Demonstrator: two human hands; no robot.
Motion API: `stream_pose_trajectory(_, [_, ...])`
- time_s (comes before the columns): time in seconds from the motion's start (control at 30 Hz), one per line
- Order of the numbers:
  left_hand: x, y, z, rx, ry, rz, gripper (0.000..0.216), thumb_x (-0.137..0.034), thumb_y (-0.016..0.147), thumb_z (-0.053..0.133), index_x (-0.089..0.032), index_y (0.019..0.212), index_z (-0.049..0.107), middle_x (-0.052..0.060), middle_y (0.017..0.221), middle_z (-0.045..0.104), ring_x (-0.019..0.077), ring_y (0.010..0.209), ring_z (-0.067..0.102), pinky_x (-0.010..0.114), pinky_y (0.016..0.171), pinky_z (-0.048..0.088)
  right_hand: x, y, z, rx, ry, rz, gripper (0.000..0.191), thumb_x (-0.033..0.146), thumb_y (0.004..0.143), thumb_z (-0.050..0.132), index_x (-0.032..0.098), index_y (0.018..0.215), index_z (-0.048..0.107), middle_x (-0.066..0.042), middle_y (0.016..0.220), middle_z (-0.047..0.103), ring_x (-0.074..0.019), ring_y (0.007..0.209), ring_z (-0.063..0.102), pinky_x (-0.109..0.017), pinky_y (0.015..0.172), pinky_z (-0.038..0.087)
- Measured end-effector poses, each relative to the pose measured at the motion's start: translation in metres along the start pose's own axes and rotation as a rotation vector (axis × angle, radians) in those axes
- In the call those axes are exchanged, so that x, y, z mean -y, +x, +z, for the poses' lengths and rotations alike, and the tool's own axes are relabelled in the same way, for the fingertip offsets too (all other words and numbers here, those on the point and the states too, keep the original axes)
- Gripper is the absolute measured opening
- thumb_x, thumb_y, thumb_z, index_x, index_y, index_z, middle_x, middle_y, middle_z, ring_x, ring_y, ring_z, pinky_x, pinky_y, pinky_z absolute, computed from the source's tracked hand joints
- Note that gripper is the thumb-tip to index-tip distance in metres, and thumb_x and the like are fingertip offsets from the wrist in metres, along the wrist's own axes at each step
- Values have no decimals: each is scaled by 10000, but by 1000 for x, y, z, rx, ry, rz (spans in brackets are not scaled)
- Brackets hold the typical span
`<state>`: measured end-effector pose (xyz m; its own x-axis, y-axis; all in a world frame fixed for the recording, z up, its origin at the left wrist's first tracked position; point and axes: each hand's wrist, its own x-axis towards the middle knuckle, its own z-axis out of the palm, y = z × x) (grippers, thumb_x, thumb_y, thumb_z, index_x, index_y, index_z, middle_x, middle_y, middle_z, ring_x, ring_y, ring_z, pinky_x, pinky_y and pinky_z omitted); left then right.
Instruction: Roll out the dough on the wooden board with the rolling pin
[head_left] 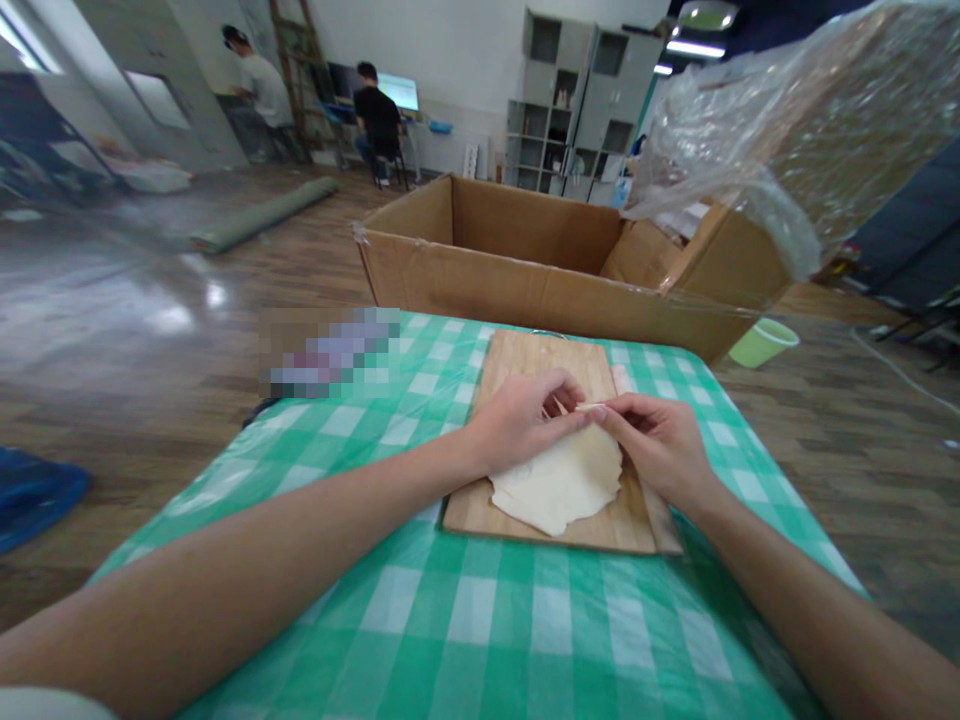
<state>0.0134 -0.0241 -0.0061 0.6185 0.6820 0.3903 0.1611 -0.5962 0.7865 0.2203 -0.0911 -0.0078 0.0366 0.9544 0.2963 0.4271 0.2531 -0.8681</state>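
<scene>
A flat, uneven sheet of pale dough (pixel 562 485) lies on a wooden cutting board (pixel 469 510). My left hand (pixel 529 420) reaches over the dough from the left, thumb and fingers pinched on its far edge. From the other side my right hand (pixel 660 440) pinches the same edge, and the fingertips of both hands nearly meet. A little of the dough's edge shows raised between them. Part of a rolling pin (pixel 622 379) seems to lie along the board's right side, mostly hidden by my right hand.
A green-and-white checked cloth (pixel 480 620) covers the table. Behind it stands a large open cardboard box (pixel 525 280), with a plastic-wrapped piece (pixel 825 130) leaning at the right. A light green bin (pixel 763 343) is on the floor. Two people sit at the far wall.
</scene>
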Motion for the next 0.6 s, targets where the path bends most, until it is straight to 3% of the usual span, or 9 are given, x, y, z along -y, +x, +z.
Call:
stream_pose_trajectory(0.07, [0, -1, 1, -23, 38, 4, 366, -519, 977, 676, -169, 920, 766, 41, 844, 769, 143, 725, 662, 261, 663, 470, 2, -2, 2, -30, -12, -4, 302, 494, 884, 796, 199, 831, 831, -35, 653, 738, -150, 522, 594, -261, 443, 423])
stream_pose_trajectory(0.23, [3, -3, 1, 76, 145, 57, 336, -423, 1032, 604, -189, 894, 801, 58, 875, 799, 171, 771, 694, 282, 685, 449, 8, -4, 3, -46, -55, -48, 269, 464, 888, 789, 212, 802, 826, -32, 631, 732, -165, 526, 614, -275, 453, 438])
stream_pose_trajectory(0.4, [2, -1, -1, 156, 197, 113, 458, -425, 1062, 532, -171, 744, 742, 34, 707, 712, 132, 642, 598, 279, 607, 357, 8, -3, 1, 0, -41, -105, 204, 421, 888, 792, 227, 843, 840, -45, 778, 802, -190, 659, 694, -308, 590, 525])
stream_pose_trajectory(0.6, [0, -3, 1, 121, 107, 59, 291, -348, 998, 598, -159, 858, 768, 21, 736, 713, 124, 655, 590, 261, 615, 385, 8, -3, 2, 12, -39, -153, 205, 414, 905, 780, 233, 820, 824, -42, 798, 798, -197, 706, 701, -328, 648, 538])
